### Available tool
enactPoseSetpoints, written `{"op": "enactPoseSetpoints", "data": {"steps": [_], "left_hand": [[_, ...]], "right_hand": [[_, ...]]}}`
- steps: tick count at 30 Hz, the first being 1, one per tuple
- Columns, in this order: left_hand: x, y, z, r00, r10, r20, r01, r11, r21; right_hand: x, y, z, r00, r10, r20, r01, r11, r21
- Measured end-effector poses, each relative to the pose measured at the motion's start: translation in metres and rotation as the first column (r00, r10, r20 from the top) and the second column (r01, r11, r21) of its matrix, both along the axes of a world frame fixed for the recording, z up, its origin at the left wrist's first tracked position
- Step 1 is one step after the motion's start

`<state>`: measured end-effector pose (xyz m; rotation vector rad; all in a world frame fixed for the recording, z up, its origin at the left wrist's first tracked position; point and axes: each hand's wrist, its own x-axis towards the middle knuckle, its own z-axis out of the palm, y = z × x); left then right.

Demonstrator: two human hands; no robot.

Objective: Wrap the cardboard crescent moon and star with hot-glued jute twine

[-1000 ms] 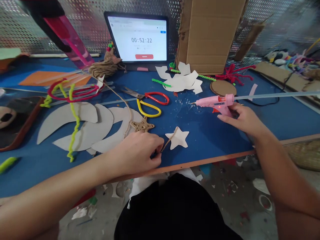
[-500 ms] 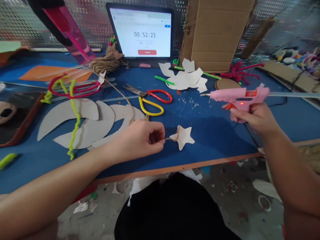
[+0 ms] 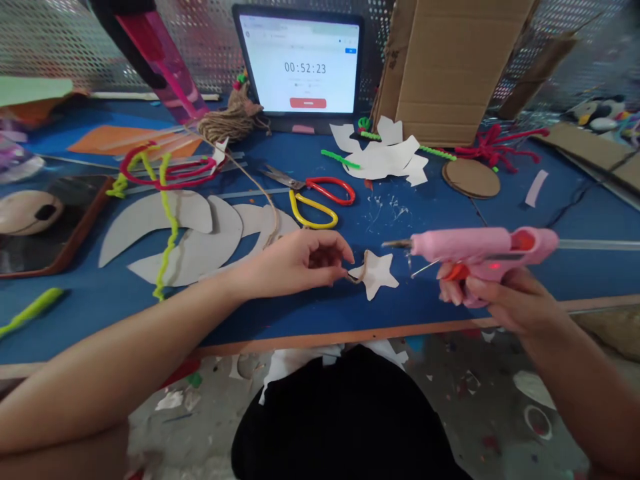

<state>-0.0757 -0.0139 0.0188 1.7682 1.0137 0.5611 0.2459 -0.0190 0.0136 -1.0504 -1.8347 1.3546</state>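
As a left hand (image 3: 295,263) pinches its fingertips (image 3: 341,272) together on jute twine (image 3: 362,275) at a paper star (image 3: 377,275) on a blue worktable (image 3: 445,207), a right hand (image 3: 510,300) grips a pink hot glue gun (image 3: 480,248) just beside the star, the twine apparently awaiting glue from the nozzle.

A paper star (image 3: 375,275) lies between the hands (image 3: 295,261) (image 3: 505,300).

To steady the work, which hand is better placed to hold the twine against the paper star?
Probably the left hand: its fingertips sit right at the twine on the edge of the paper star. The right hand is wrapped around the pink glue gun, so it is occupied.
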Motion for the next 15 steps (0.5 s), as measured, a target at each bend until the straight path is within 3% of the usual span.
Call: {"op": "enactPoseSetpoints", "data": {"steps": [2,5,8,10,11,13,15], "left_hand": [[0.001,-0.003,0.004,0.994,-0.044,-0.102,0.05,0.997,0.061],[0.008,-0.017,0.007,0.948,-0.049,-0.316,0.137,0.955,0.262],[0.018,-0.034,0.0,0.852,-0.002,-0.524,0.301,0.821,0.485],[0.023,-0.042,-0.006,0.811,0.058,-0.582,0.372,0.717,0.589],[0.024,-0.045,-0.008,0.806,0.073,-0.588,0.383,0.693,0.61],[0.024,-0.047,-0.009,0.811,0.088,-0.579,0.358,0.708,0.609],[0.023,-0.046,-0.007,0.814,0.1,-0.573,0.307,0.762,0.569]], "right_hand": [[-0.01,0.0,0.0,0.995,0.018,-0.094,-0.022,0.999,-0.04],[-0.023,0.004,0.001,0.975,-0.003,-0.224,-0.037,0.984,-0.172],[-0.028,0.012,-0.001,0.971,-0.054,-0.234,-0.008,0.967,-0.255],[-0.026,0.017,-0.003,0.975,-0.067,-0.211,0.01,0.966,-0.259],[-0.025,0.019,-0.004,0.978,-0.065,-0.199,0.011,0.966,-0.258],[-0.02,0.021,-0.006,0.985,-0.04,-0.168,-0.001,0.972,-0.236],[-0.015,0.023,-0.007,0.992,-0.015,-0.126,-0.01,0.98,-0.197]]}}
